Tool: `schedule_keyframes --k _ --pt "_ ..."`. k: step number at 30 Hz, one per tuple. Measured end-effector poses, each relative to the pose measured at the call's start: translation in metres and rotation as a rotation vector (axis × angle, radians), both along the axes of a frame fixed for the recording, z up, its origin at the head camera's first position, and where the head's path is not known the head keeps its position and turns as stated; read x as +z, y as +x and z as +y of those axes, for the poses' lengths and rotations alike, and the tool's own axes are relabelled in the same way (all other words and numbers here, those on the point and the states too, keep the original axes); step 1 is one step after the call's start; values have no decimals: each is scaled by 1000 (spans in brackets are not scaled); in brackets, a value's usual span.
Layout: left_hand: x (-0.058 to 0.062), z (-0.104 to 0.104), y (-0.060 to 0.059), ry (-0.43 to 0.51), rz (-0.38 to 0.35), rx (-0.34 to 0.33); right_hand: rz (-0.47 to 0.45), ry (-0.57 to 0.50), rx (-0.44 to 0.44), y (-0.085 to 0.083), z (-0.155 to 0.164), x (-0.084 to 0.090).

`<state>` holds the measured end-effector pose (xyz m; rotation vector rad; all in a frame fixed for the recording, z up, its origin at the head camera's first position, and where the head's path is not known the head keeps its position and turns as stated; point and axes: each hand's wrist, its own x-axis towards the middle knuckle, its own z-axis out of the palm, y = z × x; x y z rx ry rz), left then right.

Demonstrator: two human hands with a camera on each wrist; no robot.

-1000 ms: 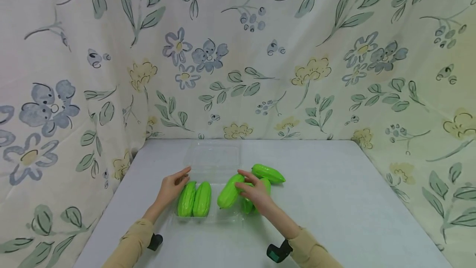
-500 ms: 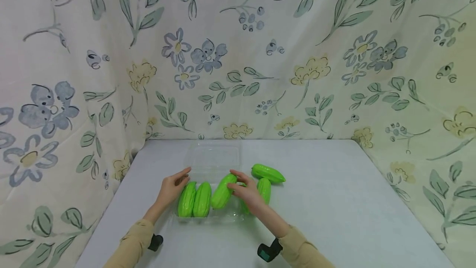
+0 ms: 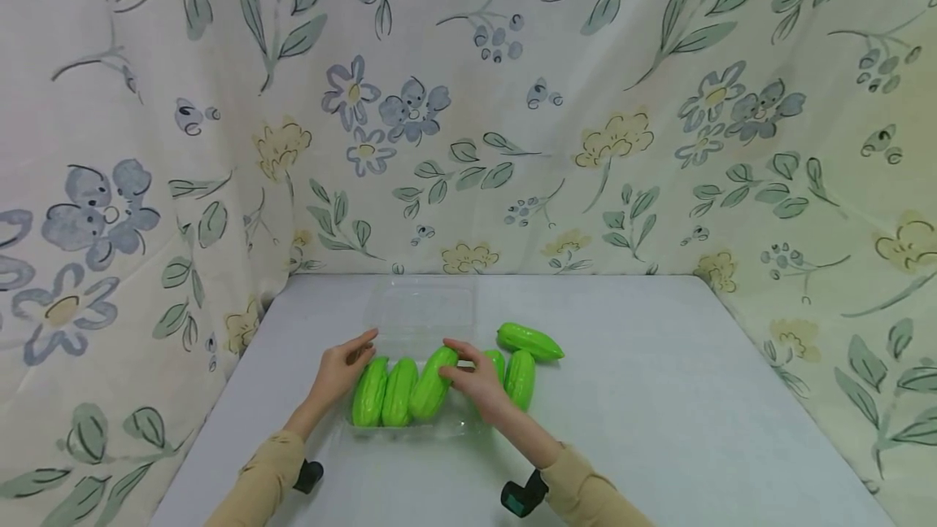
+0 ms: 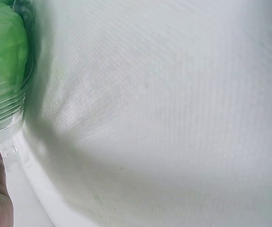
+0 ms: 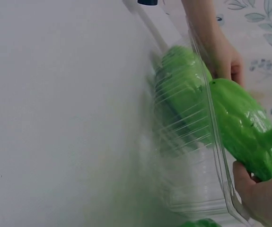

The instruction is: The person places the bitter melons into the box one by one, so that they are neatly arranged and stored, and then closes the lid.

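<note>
Gourd (image 3: 432, 381) number 3, pinched by the right hand (image 3: 479, 381), is going into the clear tray (image 3: 410, 430) beside 2 already packed (image 3: 384, 393). Left hand (image 3: 338, 368), fingers relaxed, steadies the tray's edge. 3 more (image 3: 521, 364) wait outside, just right.

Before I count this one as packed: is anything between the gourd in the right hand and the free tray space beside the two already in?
Nothing visible. The right hand holds the gourd just beside the two gourds in the clear tray, over its free space.
</note>
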<state>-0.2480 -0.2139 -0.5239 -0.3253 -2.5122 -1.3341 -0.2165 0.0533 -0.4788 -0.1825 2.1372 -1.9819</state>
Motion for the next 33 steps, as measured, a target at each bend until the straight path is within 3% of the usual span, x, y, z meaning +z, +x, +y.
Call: schedule_keyframes --k 6,25,33 --pt "1 1 0 0 -5 6 61 34 24 2 -3 -2" --pt "-2 0 -2 6 22 -15 116 217 46 1 -13 -9" --pt "-3 -1 -2 14 44 -28 108 224 22 -1 -20 -13"
